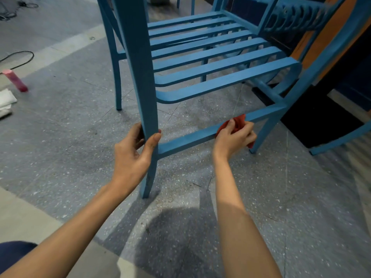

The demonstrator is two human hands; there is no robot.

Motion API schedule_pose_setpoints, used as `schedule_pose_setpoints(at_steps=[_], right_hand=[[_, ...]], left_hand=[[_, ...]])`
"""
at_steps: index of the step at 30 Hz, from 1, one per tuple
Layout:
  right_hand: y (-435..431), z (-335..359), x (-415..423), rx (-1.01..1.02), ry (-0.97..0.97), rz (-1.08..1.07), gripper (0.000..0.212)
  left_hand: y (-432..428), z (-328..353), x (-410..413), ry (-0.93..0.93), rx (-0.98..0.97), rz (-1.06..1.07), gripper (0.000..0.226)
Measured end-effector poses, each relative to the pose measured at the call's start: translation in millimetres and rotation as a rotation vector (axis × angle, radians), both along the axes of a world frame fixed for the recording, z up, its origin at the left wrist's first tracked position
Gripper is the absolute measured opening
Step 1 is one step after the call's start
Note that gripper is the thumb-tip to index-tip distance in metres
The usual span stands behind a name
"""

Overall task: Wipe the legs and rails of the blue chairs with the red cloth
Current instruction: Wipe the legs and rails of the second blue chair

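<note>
A blue slatted chair [210, 63] stands on the speckled floor in front of me. My left hand [134, 155] grips its near front leg [143, 77] about two thirds of the way down. A low blue rail [186, 140] runs from that leg to the right leg. My right hand [233, 138] is closed on a bunched red cloth [239, 122] and presses it against the rail near its middle. Most of the cloth is hidden by my fingers.
A pink bottle [15, 80] lies on the floor at the left beside white rags [6, 102] and a black cable [22, 59]. Another blue chair's legs [339, 139] stand at the right, in front of a dark cabinet base [321, 121].
</note>
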State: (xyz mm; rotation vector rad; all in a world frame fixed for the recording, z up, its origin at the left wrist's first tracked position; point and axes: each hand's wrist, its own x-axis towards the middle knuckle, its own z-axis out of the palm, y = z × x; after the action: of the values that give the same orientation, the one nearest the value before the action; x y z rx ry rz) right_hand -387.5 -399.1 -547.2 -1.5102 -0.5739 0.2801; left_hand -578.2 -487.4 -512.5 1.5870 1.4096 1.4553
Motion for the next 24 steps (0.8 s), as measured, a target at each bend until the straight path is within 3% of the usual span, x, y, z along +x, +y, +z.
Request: schedule_pose_setpoints(at_steps=[9,12,16,21,24], right_hand=[[40,17,94,-0.150,-0.042,-0.068,0.020],[44,17,119,-0.095,0.183,-0.083,0.015],[19,2,124,-0.109,0.544,-0.052,0.029],[-41,-8,74,-0.257,0.806,0.272,0.036],[-86,0,20,-0.386,0.833,0.463,0.027]], left_hand=[[-4,4,1,-0.029,-0.018,0.009,0.030],[-4,4,-1,-0.011,-0.029,-0.008,0.033],[-6,6,-6,0.007,-0.096,-0.048,0.044],[-32,2,-8,-0.005,-0.196,0.025,0.049],[-59,-15,-7,-0.094,-0.318,0.161,0.034]])
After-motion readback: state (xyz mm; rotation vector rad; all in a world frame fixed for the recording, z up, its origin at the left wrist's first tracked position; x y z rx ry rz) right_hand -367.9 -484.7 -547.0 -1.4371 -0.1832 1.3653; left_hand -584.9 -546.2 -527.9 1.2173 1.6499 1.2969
